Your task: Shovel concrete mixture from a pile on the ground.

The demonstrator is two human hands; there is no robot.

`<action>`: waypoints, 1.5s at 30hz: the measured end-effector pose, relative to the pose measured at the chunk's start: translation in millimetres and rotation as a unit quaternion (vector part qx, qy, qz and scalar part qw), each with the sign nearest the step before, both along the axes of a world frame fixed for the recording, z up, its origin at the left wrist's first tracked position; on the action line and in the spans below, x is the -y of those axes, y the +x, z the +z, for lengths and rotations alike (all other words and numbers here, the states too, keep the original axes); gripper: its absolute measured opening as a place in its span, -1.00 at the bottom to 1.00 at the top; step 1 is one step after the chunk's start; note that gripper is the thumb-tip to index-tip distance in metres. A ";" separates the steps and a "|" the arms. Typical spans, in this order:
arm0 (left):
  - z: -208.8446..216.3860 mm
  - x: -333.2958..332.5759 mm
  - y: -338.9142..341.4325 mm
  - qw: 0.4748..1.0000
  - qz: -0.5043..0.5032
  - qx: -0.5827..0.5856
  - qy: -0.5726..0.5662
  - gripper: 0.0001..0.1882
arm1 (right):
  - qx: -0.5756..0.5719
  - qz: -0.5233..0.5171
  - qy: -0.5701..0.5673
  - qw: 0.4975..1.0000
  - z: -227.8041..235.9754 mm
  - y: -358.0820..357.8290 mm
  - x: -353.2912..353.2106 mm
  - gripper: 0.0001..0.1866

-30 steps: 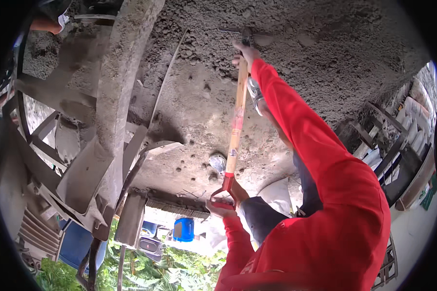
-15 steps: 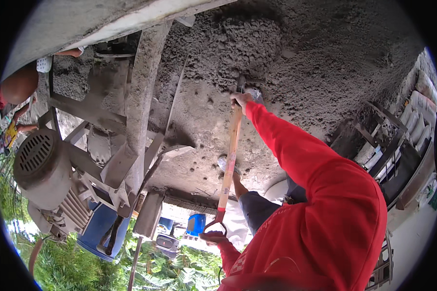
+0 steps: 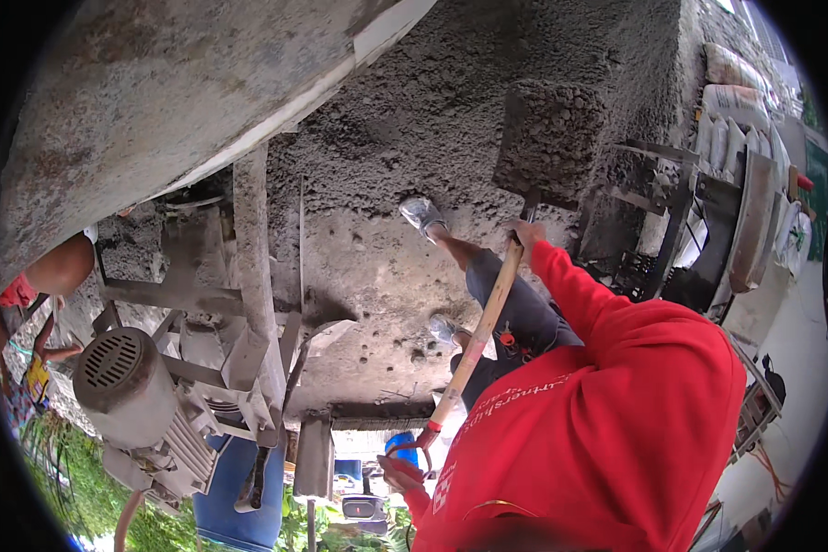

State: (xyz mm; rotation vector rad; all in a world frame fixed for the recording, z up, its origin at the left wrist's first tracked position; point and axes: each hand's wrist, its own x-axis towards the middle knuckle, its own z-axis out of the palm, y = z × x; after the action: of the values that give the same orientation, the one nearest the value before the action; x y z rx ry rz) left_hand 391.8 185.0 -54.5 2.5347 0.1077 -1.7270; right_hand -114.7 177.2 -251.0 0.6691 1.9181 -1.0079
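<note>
A shovel (image 3: pixel 479 338) with a pale wooden shaft and a red D-shaped grip slants across the middle. My right hand (image 3: pixel 528 232) is wrapped round the shaft's lower end, close to the dark metal neck. At the other end, my left hand (image 3: pixel 401 473) is closed at the D-grip, partly hidden by it. The square blade carries a heap of wet grey concrete mix (image 3: pixel 554 129). Around the blade, more coarse grey mix (image 3: pixel 377 152) spreads over the ground. My feet, in mix-smeared shoes (image 3: pixel 420 213), stand apart left of the shaft.
At left stands a metal frame with a grey motor (image 3: pixel 118 368), above a blue barrel (image 3: pixel 248 501). A large concrete-smeared panel (image 3: pixel 193 101) fills the upper left. Another person's arm (image 3: pixel 55 351) shows at the far left. Stacked sacks (image 3: pixel 736 106) and metal racks line the right.
The shovel blade and my right hand have swung to the right, and the blade now shows fully with mix on it. My view has shifted, showing both feet.
</note>
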 end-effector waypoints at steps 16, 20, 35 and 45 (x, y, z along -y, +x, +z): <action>-107.7 -43.3 82.2 0.957 -0.238 -0.165 0.002 -0.41 | -0.340 0.091 0.188 0.917 32.8 -32.4 -158.5 -0.64; -56.6 -100.6 212.6 0.982 -0.022 -0.156 -0.101 -0.48 | -0.090 -0.197 -0.172 0.961 41.4 139.1 -163.5 -0.76; 84.9 -160.3 129.7 0.933 0.138 -0.168 -0.286 -0.60 | 0.149 -0.090 -0.210 0.962 48.9 386.0 -88.9 -0.79; 150.8 -72.9 -66.1 0.794 0.137 -0.543 -0.237 -0.80 | 0.207 -0.064 -0.405 0.888 200.7 289.7 -66.4 -0.84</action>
State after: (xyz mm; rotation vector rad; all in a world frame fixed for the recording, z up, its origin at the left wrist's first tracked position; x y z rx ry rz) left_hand 325.7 257.9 96.3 0.9011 0.0742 -2.4049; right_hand 174.9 243.6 -50.3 0.4568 0.9516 -1.4726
